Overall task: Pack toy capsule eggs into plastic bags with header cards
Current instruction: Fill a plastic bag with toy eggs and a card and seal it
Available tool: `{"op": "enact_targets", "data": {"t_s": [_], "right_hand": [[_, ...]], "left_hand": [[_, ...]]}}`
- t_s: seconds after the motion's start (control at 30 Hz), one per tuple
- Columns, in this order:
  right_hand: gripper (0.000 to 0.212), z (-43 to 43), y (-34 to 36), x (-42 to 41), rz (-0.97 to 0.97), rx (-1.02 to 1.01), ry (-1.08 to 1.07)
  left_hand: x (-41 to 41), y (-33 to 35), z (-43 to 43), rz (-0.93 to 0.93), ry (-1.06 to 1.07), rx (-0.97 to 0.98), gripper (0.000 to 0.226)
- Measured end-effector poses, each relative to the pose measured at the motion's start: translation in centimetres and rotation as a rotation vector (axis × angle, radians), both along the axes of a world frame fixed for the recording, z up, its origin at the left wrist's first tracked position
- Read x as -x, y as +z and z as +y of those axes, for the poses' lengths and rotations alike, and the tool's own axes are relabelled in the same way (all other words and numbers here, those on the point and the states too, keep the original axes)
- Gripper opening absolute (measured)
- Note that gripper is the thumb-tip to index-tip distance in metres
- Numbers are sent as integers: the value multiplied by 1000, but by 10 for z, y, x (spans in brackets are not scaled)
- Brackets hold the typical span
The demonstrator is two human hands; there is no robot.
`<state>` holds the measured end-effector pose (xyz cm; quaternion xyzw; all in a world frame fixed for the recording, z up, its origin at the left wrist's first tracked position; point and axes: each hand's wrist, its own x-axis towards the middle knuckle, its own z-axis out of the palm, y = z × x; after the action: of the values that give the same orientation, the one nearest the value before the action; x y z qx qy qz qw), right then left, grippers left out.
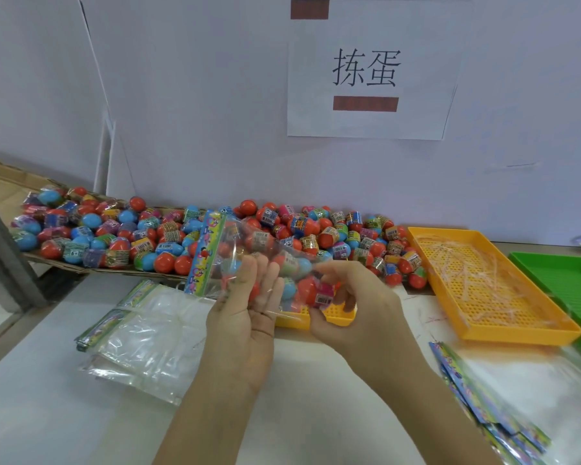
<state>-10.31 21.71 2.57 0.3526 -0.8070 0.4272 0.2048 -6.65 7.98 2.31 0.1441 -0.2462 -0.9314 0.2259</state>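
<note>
A clear plastic bag (249, 250) with a colourful header card (203, 253) is held up over the table, with several capsule eggs inside it. My left hand (245, 317) supports the bag from beneath, palm up and fingers extended. My right hand (346, 307) grips the bag's open end, fingers curled round a red and pink capsule egg (317, 290) there. A long heap of red, blue and green capsule eggs (188, 236) lies on cardboard along the back wall.
Empty header-card bags lie in a stack (141, 330) at the left and another stack (503, 407) at the right. An orange perforated tray (490, 283) holds plastic strips; a green tray (571, 280) is beside it. A small orange tray (316, 318) sits under my hands.
</note>
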Motion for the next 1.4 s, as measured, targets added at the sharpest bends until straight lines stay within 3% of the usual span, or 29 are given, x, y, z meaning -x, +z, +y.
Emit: {"op": "enact_targets", "data": {"t_s": [0.17,0.37,0.6,0.73,0.87,1.0,1.2,1.4], "right_hand": [[28,-6,-4,-3,-74,211,6],[38,-11,-5,-4,-153,393,32],[25,-14,-9,-5,-22,289,-8],[26,-16,-10,-6,-68,286,23],[35,-15,-5,-8,-160,290,112],[33,-13,-4,-8,-184,247,126],[16,-13,-4,-9,-28,265,25],[31,-11,-5,-7,44,55,65]], "left_hand": [[0,-4,13,-1,30,40,19],[-1,-2,16,11,30,34,32],[-3,-2,19,72,-20,7,43],[-5,-2,17,155,-85,34,18],[-3,0,17,86,-36,63,44],[-2,-1,17,39,15,106,48],[-3,1,20,41,-2,78,65],[-3,-1,19,33,-15,65,63]]}}
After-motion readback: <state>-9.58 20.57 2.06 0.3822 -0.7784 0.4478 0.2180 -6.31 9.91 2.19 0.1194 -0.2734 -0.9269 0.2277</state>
